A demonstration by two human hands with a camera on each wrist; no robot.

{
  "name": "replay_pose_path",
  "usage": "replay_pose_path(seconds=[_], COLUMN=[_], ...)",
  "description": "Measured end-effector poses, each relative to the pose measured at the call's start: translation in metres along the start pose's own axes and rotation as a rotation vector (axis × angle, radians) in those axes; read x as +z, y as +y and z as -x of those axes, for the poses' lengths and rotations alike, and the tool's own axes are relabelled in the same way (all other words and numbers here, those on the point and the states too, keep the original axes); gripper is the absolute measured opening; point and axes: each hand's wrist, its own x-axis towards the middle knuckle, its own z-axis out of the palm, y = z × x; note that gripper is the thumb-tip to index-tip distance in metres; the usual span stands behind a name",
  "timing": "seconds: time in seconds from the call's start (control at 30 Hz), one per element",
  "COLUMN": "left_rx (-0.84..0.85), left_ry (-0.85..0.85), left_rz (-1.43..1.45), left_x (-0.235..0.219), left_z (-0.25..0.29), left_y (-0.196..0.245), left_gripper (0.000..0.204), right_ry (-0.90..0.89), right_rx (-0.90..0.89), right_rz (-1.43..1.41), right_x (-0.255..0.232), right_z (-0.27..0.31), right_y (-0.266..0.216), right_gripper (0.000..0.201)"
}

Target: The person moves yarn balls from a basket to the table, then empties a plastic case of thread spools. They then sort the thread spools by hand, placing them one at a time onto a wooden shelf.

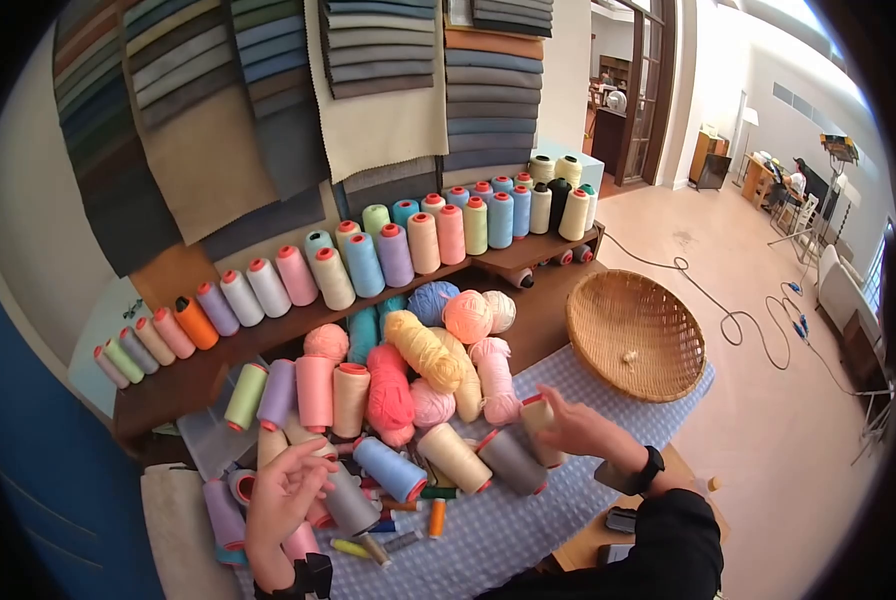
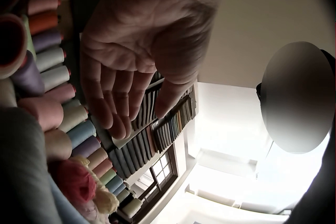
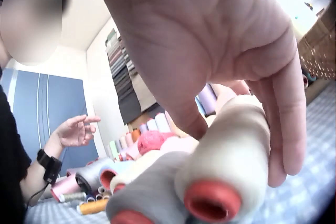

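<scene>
My right hand (image 1: 590, 434) has its thumb and fingers on either side of a cream thread cone (image 1: 539, 420), at the right end of the loose cones. In the right wrist view that cone (image 3: 231, 148) lies between the thumb and fingers of the hand (image 3: 215, 29), its red end towards the camera, beside a grey cone (image 3: 155, 184). Over the lower left of the pile is my left hand (image 1: 283, 495), fingers loosely bent and holding nothing, near another grey cone (image 1: 349, 502). The left wrist view shows its empty palm (image 2: 149, 40).
Yarn skeins (image 1: 423, 350) lie behind the loose cones. Rows of upright cones (image 1: 365, 265) stand on a wooden shelf (image 1: 243, 345) at the back. A wicker basket (image 1: 608, 350) sits on the checked cloth (image 1: 578, 500) at the right. Small spools (image 1: 436, 518) lie at the front.
</scene>
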Motion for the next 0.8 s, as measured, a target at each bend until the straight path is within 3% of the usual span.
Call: replay_pose_path(seconds=[0.1,0.17,0.2,0.3,0.33,0.43,0.53,0.63,0.7,0.73,0.8], left_rx=[-0.002,-0.012,-0.017,-0.028,-0.032,-0.054,-0.043,-0.049,-0.031,-0.040,-0.036], left_ry=[0.016,0.029,0.041,0.055,0.061,0.074,0.104,0.113,0.096,0.095,0.073], left_rz=[-0.002,-0.006,0.001,0.008,0.013,0.036,0.027,0.007,0.024,0.036,0.001], left_x=[-0.004,-0.006,-0.006,-0.008,-0.009,-0.012,-0.018,-0.018,-0.016,-0.014,-0.014], left_z=[-0.003,-0.002,-0.002,-0.003,-0.003,-0.004,-0.003,-0.003,-0.002,-0.003,-0.004], left_y=[-0.001,-0.002,-0.002,-0.003,-0.004,-0.005,-0.008,-0.006,-0.005,-0.005,-0.006], left_gripper=[0.036,0.036,0.035,0.035,0.036,0.036,0.037,0.037,0.036,0.036,0.035], right_ry=[-0.099,0.157,0.174,0.626,0.837,1.002,1.053,0.929,1.019,1.108,1.079], right_rx=[-0.070,-0.279,-0.291,-0.262,-0.107,-0.043,-0.058,-0.040,0.008,-0.064,-0.069], right_rz=[0.234,0.198,0.228,0.134,0.305,0.331,0.324,0.354,0.329,0.401,0.421], right_x=[-0.006,-0.041,-0.071,-0.141,-0.157,-0.203,-0.213,-0.206,-0.201,-0.199,-0.198], right_z=[-0.017,-0.037,-0.050,-0.113,-0.154,-0.241,-0.289,-0.291,-0.277,-0.277,-0.273], right_y=[0.016,0.014,0.006,0.004,0.026,0.066,0.094,0.094,0.077,0.078,0.081], right_gripper=[0.077,0.064,0.054,0.027,0.028,0.057,0.065,0.062,0.056,0.044,0.042])
